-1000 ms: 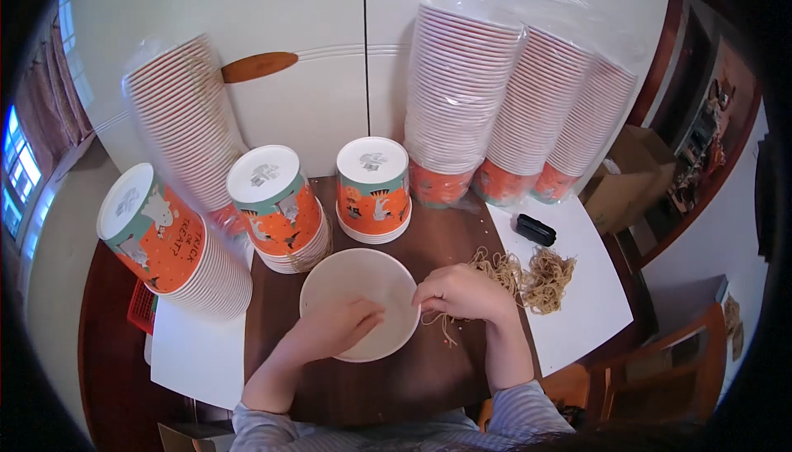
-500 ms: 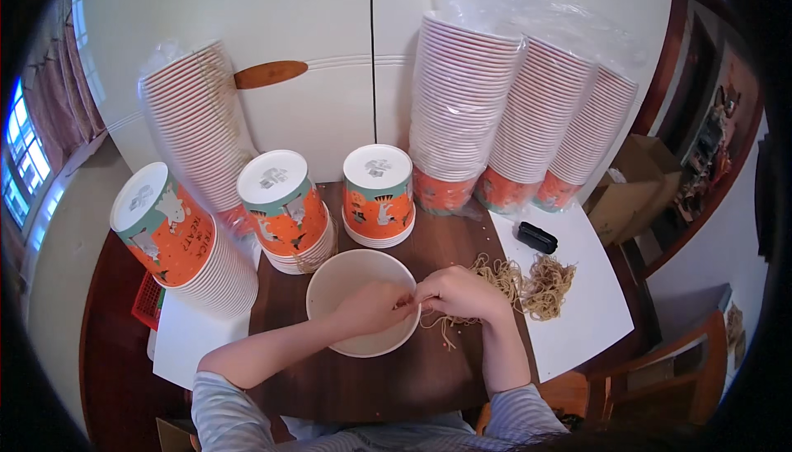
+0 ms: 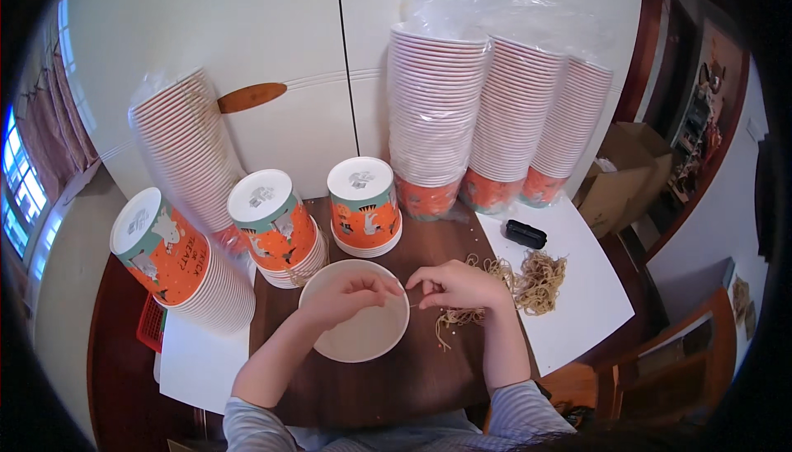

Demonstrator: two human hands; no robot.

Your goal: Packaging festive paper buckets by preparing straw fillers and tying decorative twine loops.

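A paper bucket (image 3: 363, 336) stands upright on the table, its pale inside facing up. My left hand (image 3: 346, 295) is over its left side and opening, fingers curled together near the right rim; what they pinch, if anything, is too small to make out. Just outside the right rim is my right hand (image 3: 458, 287), index finger stretched out, thumb and another finger pinched on a thin bit of beige string (image 3: 414, 305) by the rim. Beside and partly behind that hand, a loose tangle of beige string (image 3: 462, 317) lies on the table.
Upside-down bucket stacks (image 3: 363, 204) in orange and green stand behind, with more (image 3: 186, 279) at left. Tall plastic-wrapped stacks (image 3: 437, 105) line the back. A black case (image 3: 525, 234) and a string heap (image 3: 540, 283) lie at right on the white surface (image 3: 569, 320).
My hands have moved apart from where they met at the bucket's right rim. The left hand has shifted left and up, its wrist now more upright. The whole view has shifted slightly.
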